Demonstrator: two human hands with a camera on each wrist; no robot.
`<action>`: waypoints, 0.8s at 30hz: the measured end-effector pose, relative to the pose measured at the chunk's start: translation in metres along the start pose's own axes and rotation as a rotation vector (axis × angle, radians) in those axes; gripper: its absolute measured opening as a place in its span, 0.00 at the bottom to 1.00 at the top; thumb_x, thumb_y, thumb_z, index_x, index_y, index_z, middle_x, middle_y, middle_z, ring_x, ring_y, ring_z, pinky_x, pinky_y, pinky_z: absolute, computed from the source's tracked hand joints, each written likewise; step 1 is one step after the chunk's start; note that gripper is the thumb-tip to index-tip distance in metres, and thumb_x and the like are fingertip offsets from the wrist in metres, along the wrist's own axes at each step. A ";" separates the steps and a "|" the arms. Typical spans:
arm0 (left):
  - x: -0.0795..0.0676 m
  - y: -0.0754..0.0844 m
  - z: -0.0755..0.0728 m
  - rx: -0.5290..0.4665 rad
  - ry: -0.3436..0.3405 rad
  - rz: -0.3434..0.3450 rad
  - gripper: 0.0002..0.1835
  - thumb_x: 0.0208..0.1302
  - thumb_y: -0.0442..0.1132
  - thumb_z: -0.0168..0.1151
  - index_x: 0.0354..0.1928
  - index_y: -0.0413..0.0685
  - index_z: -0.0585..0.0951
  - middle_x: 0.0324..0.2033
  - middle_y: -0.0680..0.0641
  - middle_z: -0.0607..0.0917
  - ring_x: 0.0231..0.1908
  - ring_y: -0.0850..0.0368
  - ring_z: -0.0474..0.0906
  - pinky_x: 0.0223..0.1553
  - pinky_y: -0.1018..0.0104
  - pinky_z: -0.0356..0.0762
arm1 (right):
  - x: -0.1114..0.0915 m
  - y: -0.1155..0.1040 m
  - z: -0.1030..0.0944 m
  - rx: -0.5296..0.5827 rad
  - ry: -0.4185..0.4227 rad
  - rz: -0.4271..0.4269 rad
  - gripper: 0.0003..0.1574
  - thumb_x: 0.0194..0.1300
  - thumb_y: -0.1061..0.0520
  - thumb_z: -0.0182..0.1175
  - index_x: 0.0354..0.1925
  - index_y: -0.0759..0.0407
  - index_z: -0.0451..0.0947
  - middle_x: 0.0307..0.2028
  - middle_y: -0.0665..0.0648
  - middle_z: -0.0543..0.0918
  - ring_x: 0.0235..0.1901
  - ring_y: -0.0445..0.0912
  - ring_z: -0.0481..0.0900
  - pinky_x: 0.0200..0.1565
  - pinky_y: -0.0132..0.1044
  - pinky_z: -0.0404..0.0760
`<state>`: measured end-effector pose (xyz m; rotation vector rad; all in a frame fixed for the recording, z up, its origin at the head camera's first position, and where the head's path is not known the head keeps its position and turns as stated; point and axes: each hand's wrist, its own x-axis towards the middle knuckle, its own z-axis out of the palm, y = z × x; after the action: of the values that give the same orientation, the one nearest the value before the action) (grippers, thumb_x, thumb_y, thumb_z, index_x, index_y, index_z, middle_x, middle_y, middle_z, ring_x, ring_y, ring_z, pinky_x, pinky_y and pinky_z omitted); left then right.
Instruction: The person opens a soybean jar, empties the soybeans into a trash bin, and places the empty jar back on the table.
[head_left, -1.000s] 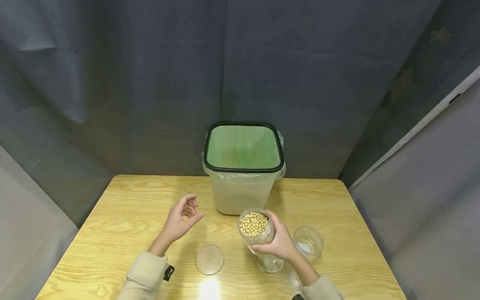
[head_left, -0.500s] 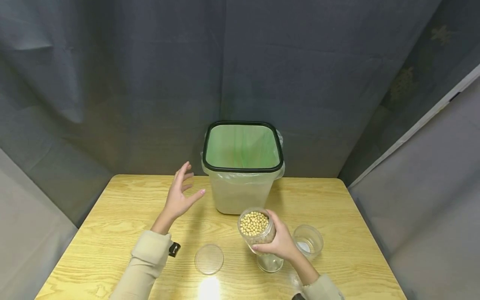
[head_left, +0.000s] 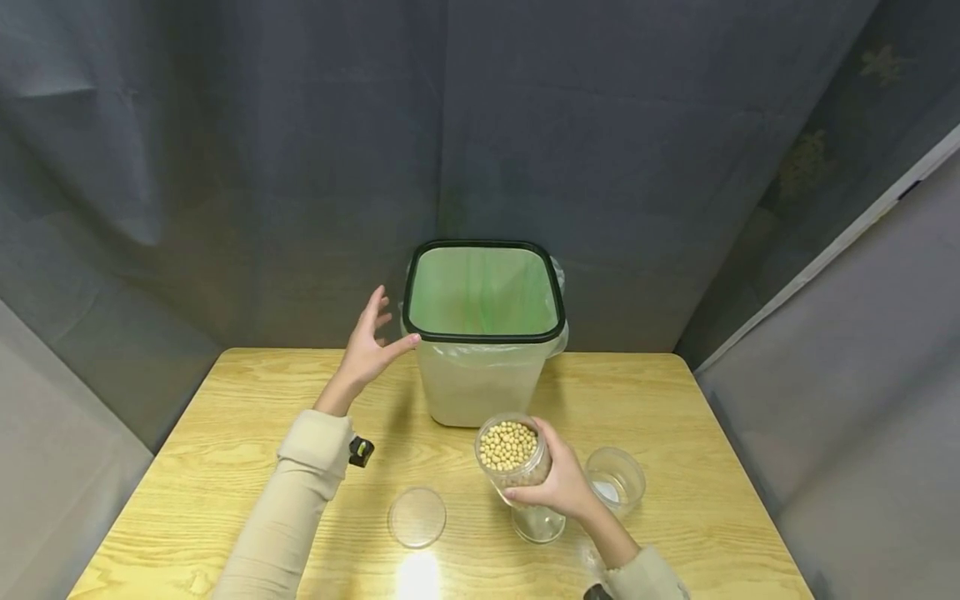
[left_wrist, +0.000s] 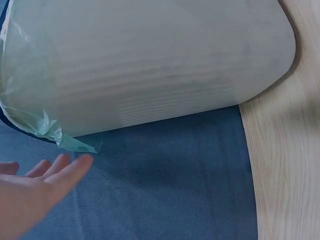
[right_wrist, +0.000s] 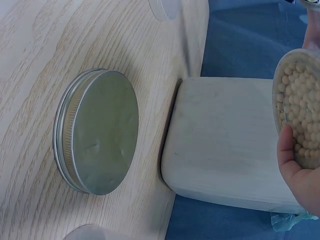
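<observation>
In the head view my right hand grips a clear jar filled with yellow soybeans, held above the table. The right wrist view shows the thumb lying against the jar's side, with the beans visible through it. My left hand holds nothing; its fingers are spread beside the left rim of a bin. From the head, its thumb tip overlaps the bin's front left corner; touching or not, I cannot tell. Fingers lie near the green bag edge in the left wrist view.
The bin has a black rim and a green liner bag. Below the jar lies a metal screw lid on the wooden table. A clear disc lies to the left, and a clear round container stands at right.
My left hand has moved forward and up to the bin's left rim, its fingers uncurling and spreading. The right hand and the jar stay almost where they were.
</observation>
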<state>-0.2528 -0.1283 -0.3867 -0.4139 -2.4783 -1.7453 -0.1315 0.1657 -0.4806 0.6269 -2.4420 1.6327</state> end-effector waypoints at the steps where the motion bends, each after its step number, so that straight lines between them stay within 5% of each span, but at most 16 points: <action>1: 0.002 0.000 0.000 -0.010 -0.009 -0.007 0.51 0.54 0.45 0.65 0.71 0.58 0.41 0.68 0.42 0.50 0.65 0.42 0.52 0.58 0.44 0.58 | 0.000 0.000 0.000 -0.003 0.001 0.003 0.56 0.30 0.53 0.77 0.60 0.57 0.63 0.51 0.57 0.74 0.48 0.53 0.74 0.48 0.47 0.74; 15: 0.012 0.034 -0.005 -0.059 -0.183 -0.085 0.46 0.57 0.37 0.61 0.71 0.45 0.43 0.68 0.34 0.47 0.65 0.35 0.43 0.62 0.42 0.47 | 0.002 -0.013 -0.007 0.001 -0.023 0.004 0.57 0.31 0.60 0.76 0.60 0.65 0.60 0.52 0.64 0.73 0.48 0.57 0.73 0.48 0.46 0.74; 19: 0.014 0.033 -0.003 -0.076 -0.188 -0.076 0.47 0.55 0.35 0.61 0.70 0.42 0.43 0.68 0.33 0.45 0.66 0.37 0.41 0.63 0.45 0.44 | 0.005 -0.037 -0.014 0.008 -0.026 -0.002 0.55 0.31 0.65 0.75 0.59 0.70 0.59 0.52 0.69 0.72 0.48 0.59 0.72 0.49 0.44 0.73; 24: 0.024 0.013 -0.002 -0.088 -0.180 -0.072 0.48 0.54 0.37 0.64 0.71 0.47 0.44 0.68 0.37 0.46 0.67 0.42 0.41 0.65 0.49 0.43 | 0.012 -0.057 -0.025 -0.013 -0.020 -0.015 0.54 0.30 0.67 0.74 0.57 0.72 0.60 0.52 0.69 0.71 0.49 0.58 0.72 0.50 0.42 0.72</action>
<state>-0.2725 -0.1215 -0.3687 -0.5177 -2.5731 -1.9305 -0.1223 0.1669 -0.4181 0.6608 -2.4539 1.6114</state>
